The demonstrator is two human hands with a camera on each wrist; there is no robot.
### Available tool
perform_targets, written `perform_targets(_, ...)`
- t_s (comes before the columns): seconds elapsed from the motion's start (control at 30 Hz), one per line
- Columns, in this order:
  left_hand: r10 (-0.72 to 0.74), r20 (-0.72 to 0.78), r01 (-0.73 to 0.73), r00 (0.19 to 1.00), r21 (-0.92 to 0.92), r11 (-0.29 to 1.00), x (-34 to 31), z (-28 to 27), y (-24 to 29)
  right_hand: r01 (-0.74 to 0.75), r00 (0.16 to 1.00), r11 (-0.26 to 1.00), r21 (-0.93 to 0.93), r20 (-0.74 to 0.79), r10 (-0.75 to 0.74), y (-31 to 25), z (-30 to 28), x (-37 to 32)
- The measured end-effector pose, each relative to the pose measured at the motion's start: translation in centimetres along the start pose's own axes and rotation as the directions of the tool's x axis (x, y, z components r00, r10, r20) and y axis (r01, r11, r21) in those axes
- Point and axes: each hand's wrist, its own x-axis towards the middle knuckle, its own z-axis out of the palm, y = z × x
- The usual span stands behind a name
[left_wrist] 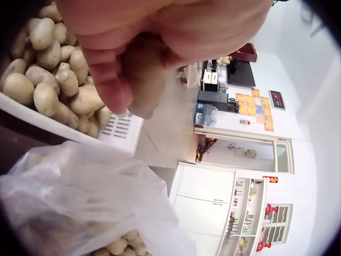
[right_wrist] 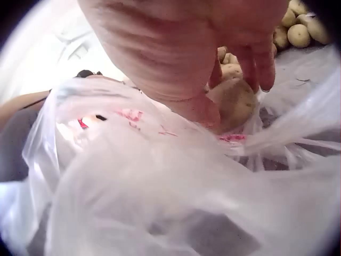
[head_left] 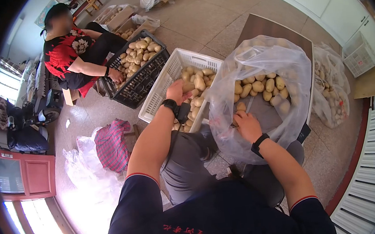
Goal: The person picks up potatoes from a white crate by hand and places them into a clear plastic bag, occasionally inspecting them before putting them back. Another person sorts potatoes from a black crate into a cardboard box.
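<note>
The left hand (head_left: 177, 91) is over the white crate (head_left: 162, 89). Its fingers (left_wrist: 112, 80) are curled round a potato (left_wrist: 146, 80) and hold it tight. The potato is just above the pile of potatoes (head_left: 198, 81) in the white crate.

The right hand (head_left: 246, 125) is inside the mouth of the big clear bag (head_left: 298, 78). Its fingers (right_wrist: 261, 64) are bent round a second potato (right_wrist: 234, 101) and hold it. This second potato is low in the bag, near the front. More potatoes (head_left: 260, 86) lie in a heap further back in the bag. The bag is right beside the white crate and touches its edge. A brown counter (head_left: 262, 25) shows behind the bag.

Each arm has a black band at the wrist. The person wears a dark shirt with red trim on the sleeves.

Another person (head_left: 75, 53) in a red and black top sits across the floor. One of their hands is at a black crate (head_left: 146, 78) that is full of potatoes too. The black crate stands just beside the white one.

A checked cloth (head_left: 112, 145) lies on the floor to the left. More bags of potatoes (head_left: 332, 88) sit on the floor to the right.
</note>
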Motion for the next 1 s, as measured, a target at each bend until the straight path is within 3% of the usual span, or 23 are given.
perform_targets(0.23,-0.004,-0.043,0.010,0.999,0.141,0.990,2.3,-3.0,-1.1,0.015,0.999,0.999,-0.032,0.039,-0.014,0.2,0.1,-0.4)
perform_targets(0.3,-0.010,-0.028,0.014,1.000,0.152,0.988,2.9,-3.9,-1.5,-0.111,0.994,0.988,0.105,0.019,0.110,0.6,0.4,-0.6)
perform_targets(0.33,-0.062,0.002,0.061,0.998,0.104,0.993,3.6,-4.7,-1.8,-0.111,0.994,0.988,0.104,0.019,0.109,1.4,1.3,-0.6)
perform_targets(0.37,-0.112,0.034,0.110,0.993,0.058,0.992,4.3,-5.5,-2.2,-0.206,0.977,0.952,0.226,0.000,0.212,2.3,2.3,-0.4)
perform_targets(0.4,-0.113,0.037,0.111,0.993,0.058,0.992,9.9,-7.9,-5.4,-0.293,0.949,0.891,0.346,-0.007,0.315,2.8,2.8,-0.2)
perform_targets(0.43,0.198,0.312,-0.351,0.929,0.579,0.736,15.0,-11.1,-8.1,-0.296,0.948,0.891,0.344,-0.007,0.318,2.8,2.2,0.0)
perform_targets(0.47,0.246,0.668,-0.703,0.703,0.705,0.094,19.4,-16.0,-9.1,-0.495,0.846,0.594,0.633,0.195,0.497,2.6,1.1,0.4)
perform_targets(0.5,0.242,0.673,-0.707,0.699,0.700,0.095,14.5,-10.0,-7.7,-0.613,0.706,0.171,0.771,0.438,0.557,2.6,0.2,0.7)
perform_targets(0.53,0.270,0.261,-0.376,0.927,0.656,0.655,7.7,-5.8,-4.0,-0.614,0.701,0.168,0.771,0.435,0.565,3.2,0.4,0.8)
perform_targets(0.57,0.013,-0.133,0.019,0.991,0.242,0.970,0.2,-0.7,0.1,-0.574,0.689,0.014,0.819,0.474,0.548,4.2,1.3,0.8)
perform_targets(0.6,0.009,-0.122,0.022,0.992,0.245,0.969,-0.7,0.2,0.7,-0.520,0.682,-0.141,0.843,0.509,0.525,5.0,1.6,0.8)
perform_targets(0.63,0.049,-0.064,-0.038,0.997,0.168,0.985,-1.1,0.8,0.9,-0.518,0.676,-0.144,0.843,0.506,0.535,5.0,0.9,0.7)
perform_targets(0.7,0.087,-0.002,-0.087,0.996,0.087,0.992,-2.4,2.3,1.4,-0.473,0.692,-0.339,0.813,0.582,0.428,4.7,-0.4,0.7)
perform_targets(0.77,0.123,0.150,-0.128,0.981,0.024,0.992,-4.7,4.4,2.0,-0.465,0.699,-0.378,0.801,0.594,0.399,4.6,-1.2,1.0)
perform_targets(0.83,0.130,0.201,-0.139,0.971,0.035,0.990,-6.3,6.3,1.9,-0.459,0.708,-0.415,0.785,0.606,0.362,4.1,-2.0,1.2)
perform_targets(0.9,0.071,0.393,-0.140,0.917,0.149,0.979,-7.5,7.7,1.8,-0.454,0.727,-0.430,0.780,0.604,0.327,3.3,-2.6,1.6)
perform_targets(1.0,0.017,0.499,-0.199,0.867,0.315,0.928,-8.7,9.3,0.8,-0.453,0.780,-0.446,0.772,0.585,0.221,2.3,-3.3,2.1)
